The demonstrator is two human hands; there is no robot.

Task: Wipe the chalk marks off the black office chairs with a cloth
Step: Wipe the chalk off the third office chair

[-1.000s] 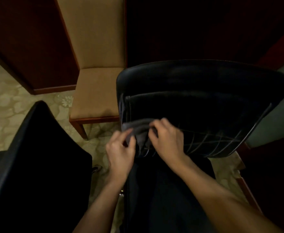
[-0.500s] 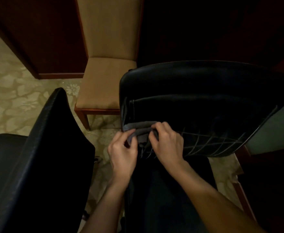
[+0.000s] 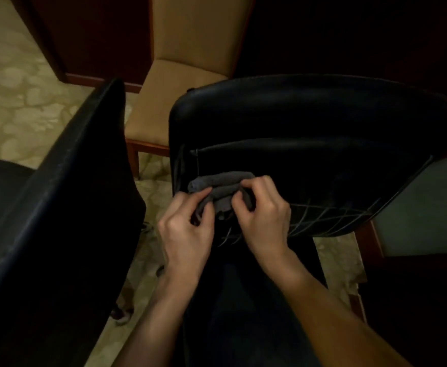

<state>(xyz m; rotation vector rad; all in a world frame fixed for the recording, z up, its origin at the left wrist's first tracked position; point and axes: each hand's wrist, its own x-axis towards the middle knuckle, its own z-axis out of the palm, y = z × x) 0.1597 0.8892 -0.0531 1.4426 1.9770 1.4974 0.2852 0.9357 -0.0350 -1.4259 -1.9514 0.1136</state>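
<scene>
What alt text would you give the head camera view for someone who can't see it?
Both hands, left hand and right hand, grip a folded grey cloth against a black office chair with pale chalk lines. A second black chair stands left, a tan chair behind.

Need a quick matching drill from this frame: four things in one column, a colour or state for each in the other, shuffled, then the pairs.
Things:
1. cloth
2. chalk marks
3. dining chair
4. second office chair

States:
A. tan, behind the others
B. grey, folded, held by left hand and right hand
C. black, at the left
D. pale crossed lines on the near chair back

Pairs: 1-B, 2-D, 3-A, 4-C
</scene>
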